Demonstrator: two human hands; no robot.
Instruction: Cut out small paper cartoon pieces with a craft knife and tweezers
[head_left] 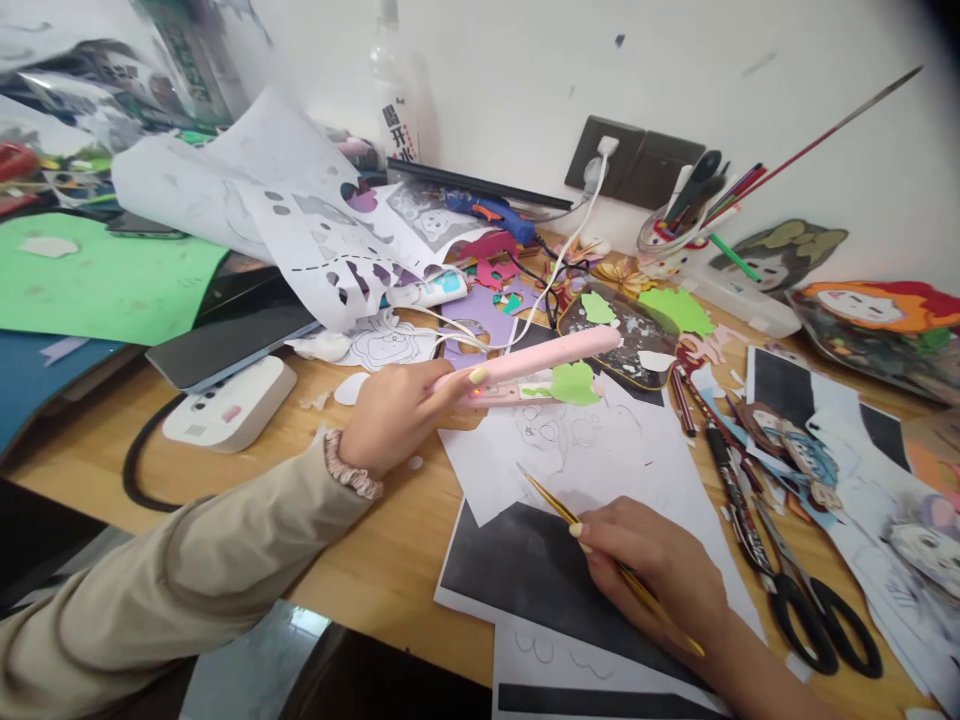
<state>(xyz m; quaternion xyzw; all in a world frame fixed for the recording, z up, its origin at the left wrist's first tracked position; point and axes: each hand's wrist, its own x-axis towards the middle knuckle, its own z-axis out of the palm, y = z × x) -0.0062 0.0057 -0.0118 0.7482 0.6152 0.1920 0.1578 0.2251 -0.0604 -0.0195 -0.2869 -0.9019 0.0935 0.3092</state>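
My left hand [401, 410] is closed around the near end of a pink hair straightener [551, 352], whose arms stand apart. On its lower arm, by the far end, lies a cut piece of light green paper [576, 384]. A small red light glows near my fingers. My right hand [652, 555] pinches gold tweezers [556, 500] in front of the straightener. The tips of the tweezers point at a white sheet with pencil sketches [502, 465] and are apart from the green piece. Under that sheet is paper with a black printed area [517, 570].
Black-handled scissors [821, 610] and pens lie at the right. A pen holder [667, 245] stands by the wall, near a socket with a white cable [570, 240]. Cut-out papers, a blue glue gun [502, 215], a phone [232, 335] and a white device [232, 405] crowd the desk.
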